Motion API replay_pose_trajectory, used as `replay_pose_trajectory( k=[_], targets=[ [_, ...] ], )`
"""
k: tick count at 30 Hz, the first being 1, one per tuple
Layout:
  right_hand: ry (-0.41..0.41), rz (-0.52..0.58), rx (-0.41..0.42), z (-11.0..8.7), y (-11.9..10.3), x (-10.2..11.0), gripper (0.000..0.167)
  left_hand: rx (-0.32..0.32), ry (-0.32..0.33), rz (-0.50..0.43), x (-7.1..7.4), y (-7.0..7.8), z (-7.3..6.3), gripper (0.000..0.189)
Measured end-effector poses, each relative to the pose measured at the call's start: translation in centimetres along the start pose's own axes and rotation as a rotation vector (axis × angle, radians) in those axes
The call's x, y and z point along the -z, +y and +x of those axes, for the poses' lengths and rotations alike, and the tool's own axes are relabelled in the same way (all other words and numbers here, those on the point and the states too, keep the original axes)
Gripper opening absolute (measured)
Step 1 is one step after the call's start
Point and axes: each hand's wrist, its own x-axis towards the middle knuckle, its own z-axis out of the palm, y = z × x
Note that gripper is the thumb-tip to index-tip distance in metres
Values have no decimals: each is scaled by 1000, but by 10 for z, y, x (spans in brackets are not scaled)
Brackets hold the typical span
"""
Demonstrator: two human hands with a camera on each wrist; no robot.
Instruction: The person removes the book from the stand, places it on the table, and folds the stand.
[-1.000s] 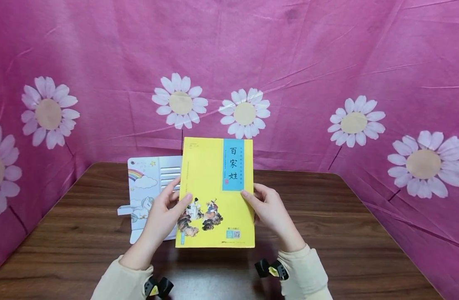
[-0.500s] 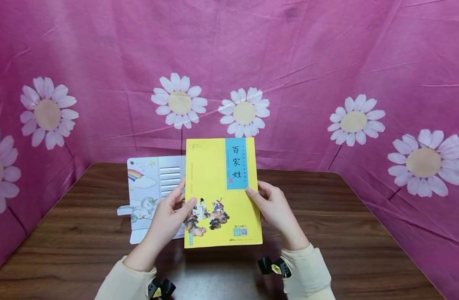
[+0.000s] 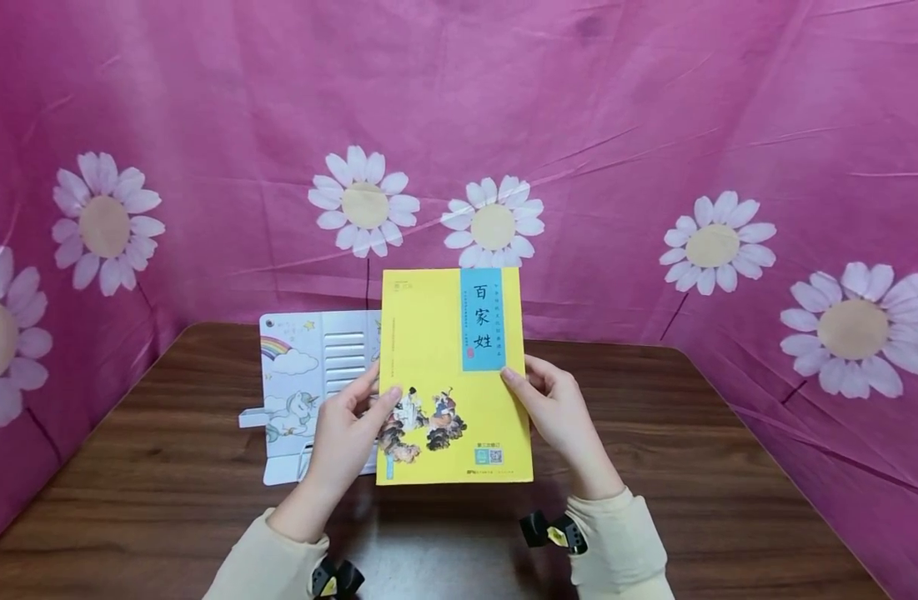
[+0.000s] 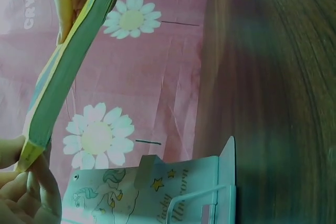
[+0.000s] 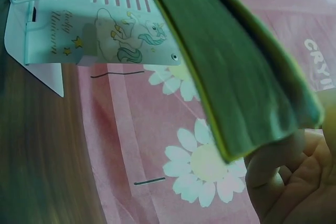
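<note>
A yellow paperback book (image 3: 443, 333) with a blue title strip is held up above the table, front cover facing the head camera. My left hand (image 3: 346, 433) grips its left edge, thumb on the cover and fingers behind. On the opposite edge my right hand (image 3: 559, 421) pinches the book the same way. Both wrist views show the page edges of the book (image 4: 68, 66), and the right hand's curled fingers appear under its corner in the right wrist view. Behind the book and to its left stands a white unicorn-patterned book stand (image 3: 289, 375), partly covered by the book and left hand.
The brown wooden table (image 3: 691, 467) spreads under everything. Slots run down the middle of the stand, a small tab sticks out at its left, and a wire prop (image 4: 194, 195) shows in the left wrist view. A pink daisy-printed cloth (image 3: 601, 100) hangs behind the table.
Both hands have carried the book a little to the right and slightly up. More of the slotted middle of the stand now shows. The grip on the book looks the same.
</note>
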Motion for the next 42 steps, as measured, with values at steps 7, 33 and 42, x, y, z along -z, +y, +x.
replay_pose_trajectory(
  k=[7, 33, 42],
  targets=[
    [30, 17, -16, 1, 1, 7, 37, -46, 37, -44, -10, 4, -1, 51],
    [142, 63, -62, 3, 1, 25, 39, 22, -15, -23, -35, 26, 17, 52],
    [148, 58, -68, 4, 1, 28, 39, 36, -21, -47, -37, 28, 18, 53]
  ],
)
